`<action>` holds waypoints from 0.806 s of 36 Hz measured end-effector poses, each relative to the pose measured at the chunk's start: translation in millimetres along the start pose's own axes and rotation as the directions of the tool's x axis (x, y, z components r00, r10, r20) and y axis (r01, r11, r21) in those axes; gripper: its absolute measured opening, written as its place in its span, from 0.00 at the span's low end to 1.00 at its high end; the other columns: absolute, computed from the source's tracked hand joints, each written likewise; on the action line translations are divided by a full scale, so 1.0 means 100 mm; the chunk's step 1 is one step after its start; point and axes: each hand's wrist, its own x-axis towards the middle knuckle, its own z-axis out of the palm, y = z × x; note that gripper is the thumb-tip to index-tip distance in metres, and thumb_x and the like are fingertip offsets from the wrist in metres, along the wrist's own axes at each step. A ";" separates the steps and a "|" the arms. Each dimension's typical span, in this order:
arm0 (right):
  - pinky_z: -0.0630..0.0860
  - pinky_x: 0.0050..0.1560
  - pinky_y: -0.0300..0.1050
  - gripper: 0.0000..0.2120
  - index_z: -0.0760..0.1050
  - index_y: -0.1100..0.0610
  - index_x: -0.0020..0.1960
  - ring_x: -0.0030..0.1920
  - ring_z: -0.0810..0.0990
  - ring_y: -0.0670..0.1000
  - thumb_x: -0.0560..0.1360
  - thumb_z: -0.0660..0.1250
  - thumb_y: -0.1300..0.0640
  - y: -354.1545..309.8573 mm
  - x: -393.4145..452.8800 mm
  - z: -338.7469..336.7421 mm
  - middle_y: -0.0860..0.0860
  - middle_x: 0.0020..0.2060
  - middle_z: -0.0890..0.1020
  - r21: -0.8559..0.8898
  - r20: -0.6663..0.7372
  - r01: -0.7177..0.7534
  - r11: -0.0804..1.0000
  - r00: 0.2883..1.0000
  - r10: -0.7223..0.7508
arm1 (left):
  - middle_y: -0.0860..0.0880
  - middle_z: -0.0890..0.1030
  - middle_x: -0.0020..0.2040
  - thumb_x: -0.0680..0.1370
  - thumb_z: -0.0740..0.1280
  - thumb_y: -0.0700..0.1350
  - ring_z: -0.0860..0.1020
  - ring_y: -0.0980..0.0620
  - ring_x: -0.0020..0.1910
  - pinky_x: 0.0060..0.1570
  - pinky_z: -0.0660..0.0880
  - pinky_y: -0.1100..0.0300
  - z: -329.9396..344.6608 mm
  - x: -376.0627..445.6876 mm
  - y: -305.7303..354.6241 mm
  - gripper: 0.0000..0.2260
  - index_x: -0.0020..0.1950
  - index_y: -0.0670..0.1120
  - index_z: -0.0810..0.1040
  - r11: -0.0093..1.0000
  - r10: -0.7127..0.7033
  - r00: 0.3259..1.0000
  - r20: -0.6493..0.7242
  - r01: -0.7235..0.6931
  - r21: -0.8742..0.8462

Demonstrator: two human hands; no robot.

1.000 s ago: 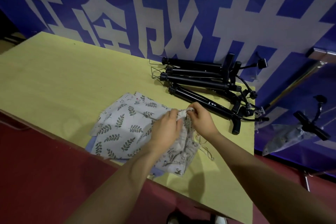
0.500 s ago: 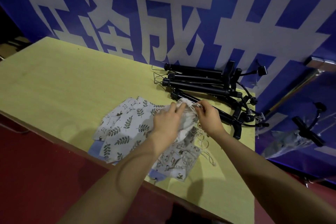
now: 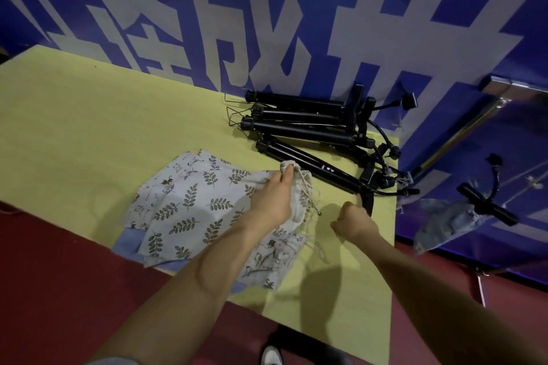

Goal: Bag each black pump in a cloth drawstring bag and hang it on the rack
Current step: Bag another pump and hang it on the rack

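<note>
Four black pumps [image 3: 299, 124] lie bunched on the yellow bench [image 3: 89, 133], at its far right corner, against the blue banner [image 3: 267, 24]. Just left of the pumps lies a pile of cloth drawstring bags [image 3: 189, 201], leaf-printed, with the pile's near edge overhanging the bench front. The left hand [image 3: 274, 198] rests on the right side of that pile, its fingers [image 3: 286, 178] gripping the gathered mouth of one cream bag [image 3: 296, 187], which touches the nearest pump's barrel. Loose drawstrings [image 3: 310, 204] trail from that bag toward the right hand [image 3: 354, 221]. The right hand is clenched, just right of the pile and near the nearest pump's handle; whether it holds a drawstring cannot be determined, as the cord is too thin to trace. Right of the bench, well apart from the pumps, one bagged pump [image 3: 462, 210] hangs from the metal rack [image 3: 456, 133], its handle protruding from the bag. A shoe [image 3: 271, 355] shows below the bench front.
</note>
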 end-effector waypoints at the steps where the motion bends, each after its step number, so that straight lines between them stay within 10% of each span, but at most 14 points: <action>1: 0.77 0.47 0.49 0.14 0.70 0.62 0.56 0.51 0.79 0.58 0.75 0.67 0.55 0.01 -0.01 0.03 0.58 0.51 0.79 0.011 -0.002 -0.017 1.000 1.000 0.018 | 0.44 0.60 0.74 0.73 0.60 0.28 0.71 0.44 0.63 0.48 0.75 0.53 0.01 0.01 0.00 0.40 0.78 0.51 0.45 1.000 0.005 1.000 0.008 -0.005 0.000; 12: 0.77 0.42 0.45 0.06 0.76 0.64 0.46 0.45 0.81 0.59 0.75 0.63 0.61 0.03 0.03 0.06 0.59 0.43 0.81 0.250 -0.085 0.070 0.966 0.995 -0.050 | 0.50 0.70 0.67 0.72 0.58 0.31 0.63 0.47 0.58 0.51 0.59 0.58 -0.01 0.08 -0.04 0.37 0.77 0.50 0.48 0.985 0.028 0.998 -0.060 -0.018 0.172; 18: 0.72 0.35 0.35 0.04 0.74 0.58 0.41 0.33 0.75 0.47 0.73 0.69 0.64 -0.30 -0.18 -0.13 0.49 0.33 0.77 0.653 -0.219 0.322 0.686 0.947 -0.235 | 0.48 0.61 0.76 0.73 0.56 0.27 0.59 0.41 0.73 0.69 0.64 0.47 -0.14 0.06 -0.06 0.39 0.78 0.52 0.45 0.998 -0.011 0.997 0.077 0.006 0.068; 24: 0.79 0.42 0.52 0.02 0.76 0.59 0.44 0.37 0.78 0.54 0.73 0.69 0.63 -0.73 -0.27 -0.31 0.58 0.38 0.80 0.703 -0.259 0.441 0.558 0.889 -0.377 | 0.45 0.62 0.75 0.73 0.63 0.31 0.72 0.38 0.64 0.55 0.75 0.48 -0.34 -0.02 -0.06 0.42 0.77 0.55 0.42 0.998 -0.029 0.991 0.132 0.036 -0.052; 29: 0.73 0.36 0.37 0.03 0.79 0.61 0.48 0.34 0.76 0.46 0.75 0.67 0.64 -0.96 -0.23 -0.32 0.51 0.37 0.80 0.608 -0.176 0.483 0.630 0.856 -0.487 | 0.45 0.65 0.74 0.74 0.63 0.32 0.78 0.45 0.51 0.40 0.73 0.59 -0.46 -0.01 -0.10 0.41 0.77 0.57 0.43 0.989 -0.077 0.994 0.071 0.085 -0.118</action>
